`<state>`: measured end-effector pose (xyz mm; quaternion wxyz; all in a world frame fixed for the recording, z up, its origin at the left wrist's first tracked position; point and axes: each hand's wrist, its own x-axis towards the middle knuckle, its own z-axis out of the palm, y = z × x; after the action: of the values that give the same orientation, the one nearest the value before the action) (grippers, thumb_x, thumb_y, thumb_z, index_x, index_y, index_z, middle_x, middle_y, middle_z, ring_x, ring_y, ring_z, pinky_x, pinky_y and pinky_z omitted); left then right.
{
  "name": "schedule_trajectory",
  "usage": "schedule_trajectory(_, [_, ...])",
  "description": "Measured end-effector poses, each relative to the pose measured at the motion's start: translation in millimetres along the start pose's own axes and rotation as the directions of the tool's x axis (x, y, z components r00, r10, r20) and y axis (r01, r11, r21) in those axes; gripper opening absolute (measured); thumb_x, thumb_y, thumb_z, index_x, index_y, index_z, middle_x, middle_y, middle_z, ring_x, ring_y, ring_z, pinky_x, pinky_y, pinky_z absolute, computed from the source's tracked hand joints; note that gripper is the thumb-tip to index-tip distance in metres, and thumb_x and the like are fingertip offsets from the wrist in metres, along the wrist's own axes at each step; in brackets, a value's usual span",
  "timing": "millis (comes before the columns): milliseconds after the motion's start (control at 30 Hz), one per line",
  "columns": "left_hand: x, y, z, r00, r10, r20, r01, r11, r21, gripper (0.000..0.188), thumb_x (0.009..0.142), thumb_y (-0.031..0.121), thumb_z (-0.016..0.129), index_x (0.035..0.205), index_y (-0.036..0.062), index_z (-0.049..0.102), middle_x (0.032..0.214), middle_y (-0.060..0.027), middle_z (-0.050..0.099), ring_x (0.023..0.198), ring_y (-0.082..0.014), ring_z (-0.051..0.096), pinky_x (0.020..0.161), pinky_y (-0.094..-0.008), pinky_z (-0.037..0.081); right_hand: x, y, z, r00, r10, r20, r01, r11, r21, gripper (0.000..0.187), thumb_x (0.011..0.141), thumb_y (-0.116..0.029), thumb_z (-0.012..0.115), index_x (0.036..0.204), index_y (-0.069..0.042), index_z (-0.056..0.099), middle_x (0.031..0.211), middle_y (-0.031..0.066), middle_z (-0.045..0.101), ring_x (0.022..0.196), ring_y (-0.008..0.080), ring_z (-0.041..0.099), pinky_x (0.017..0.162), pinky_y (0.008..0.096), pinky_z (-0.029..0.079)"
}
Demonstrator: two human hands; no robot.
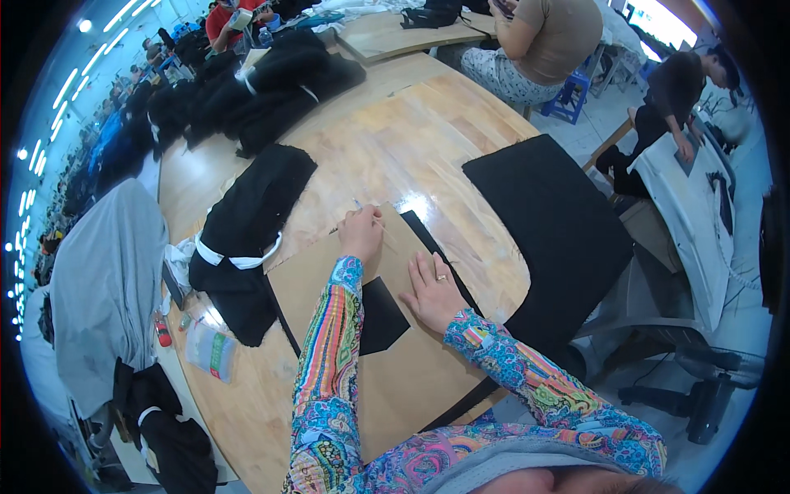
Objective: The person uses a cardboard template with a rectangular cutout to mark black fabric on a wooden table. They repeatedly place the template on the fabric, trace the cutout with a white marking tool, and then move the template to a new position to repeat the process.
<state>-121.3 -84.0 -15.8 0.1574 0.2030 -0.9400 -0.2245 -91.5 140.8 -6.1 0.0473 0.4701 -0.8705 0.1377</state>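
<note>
A brown cardboard pattern [420,379] lies on black fabric [440,251], whose edges show along its sides. Through a five-sided cutout in the card a black patch [381,319] is visible. My left hand [362,234] rests near the card's far edge, fingers closed around a thin pen-like tool [357,203]; only its pale tip shows. Right of the cutout, my right hand [432,293] presses flat on the card, fingers spread, holding nothing.
On the wooden table [411,115], a black fabric piece [551,230] lies right and a tied black bundle [243,230] left. A plastic packet [211,350] sits by the left edge. More black bundles [271,82] are piled beyond. Other people sit at far right.
</note>
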Motion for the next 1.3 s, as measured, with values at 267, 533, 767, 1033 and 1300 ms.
schedule_trajectory(267, [-1, 10, -11, 0.992, -0.127, 0.015, 0.126, 0.992, 0.029, 0.018, 0.078, 0.019, 0.064, 0.095, 0.0155, 0.062, 0.092, -0.0036, 0.064, 0.098, -0.0256, 0.055, 0.087, -0.0437, 0.036, 0, 3, -6, 0.999, 0.031, -0.024, -0.024, 0.97, 0.244, 0.053, 0.085, -0.036, 0.058, 0.121, 0.003, 0.054, 0.134, 0.0244, 0.041, 0.128, 0.0453, 0.032, 0.105, 0.0485, 0.03])
schedule_trajectory(533, [1, 4, -2, 0.995, -0.074, -0.073, 0.077, 0.997, 0.03, 0.019, 0.077, 0.022, 0.068, 0.094, 0.0142, 0.064, 0.085, -0.0058, 0.066, 0.088, -0.0252, 0.06, 0.079, -0.0439, 0.041, -3, 1, -5, 0.997, 0.023, -0.067, -0.008, 0.978, 0.209, 0.052, 0.083, -0.035, 0.061, 0.118, 0.003, 0.055, 0.132, 0.0245, 0.044, 0.127, 0.0446, 0.033, 0.105, 0.0498, 0.03])
schedule_trajectory(767, [2, 8, 0, 0.994, -0.086, -0.068, 0.087, 0.996, 0.011, 0.019, 0.077, 0.021, 0.068, 0.093, 0.0136, 0.064, 0.082, -0.0058, 0.066, 0.086, -0.0254, 0.06, 0.079, -0.0432, 0.042, -4, 3, -2, 0.998, 0.034, -0.053, -0.021, 0.973, 0.23, 0.053, 0.083, -0.035, 0.061, 0.12, 0.003, 0.055, 0.135, 0.0238, 0.041, 0.129, 0.0434, 0.031, 0.107, 0.0499, 0.027])
schedule_trajectory(1033, [7, 8, 0, 0.985, -0.168, 0.04, 0.169, 0.985, -0.042, 0.014, 0.079, 0.02, 0.063, 0.092, 0.0164, 0.062, 0.094, 0.0002, 0.064, 0.098, -0.0221, 0.055, 0.089, -0.0434, 0.034, -4, 4, -4, 0.996, 0.03, -0.08, -0.01, 0.973, 0.232, 0.053, 0.082, -0.032, 0.062, 0.119, 0.005, 0.054, 0.132, 0.0251, 0.043, 0.127, 0.0434, 0.033, 0.105, 0.0487, 0.03])
schedule_trajectory(1300, [1, 13, -4, 0.998, -0.063, -0.021, 0.064, 0.997, 0.042, 0.017, 0.079, 0.02, 0.064, 0.094, 0.0135, 0.062, 0.099, -0.0059, 0.064, 0.102, -0.0257, 0.055, 0.091, -0.0446, 0.035, -4, 4, -4, 0.997, 0.045, -0.067, -0.027, 0.967, 0.253, 0.052, 0.082, -0.032, 0.063, 0.118, 0.005, 0.055, 0.135, 0.0237, 0.042, 0.128, 0.0426, 0.032, 0.106, 0.0499, 0.029])
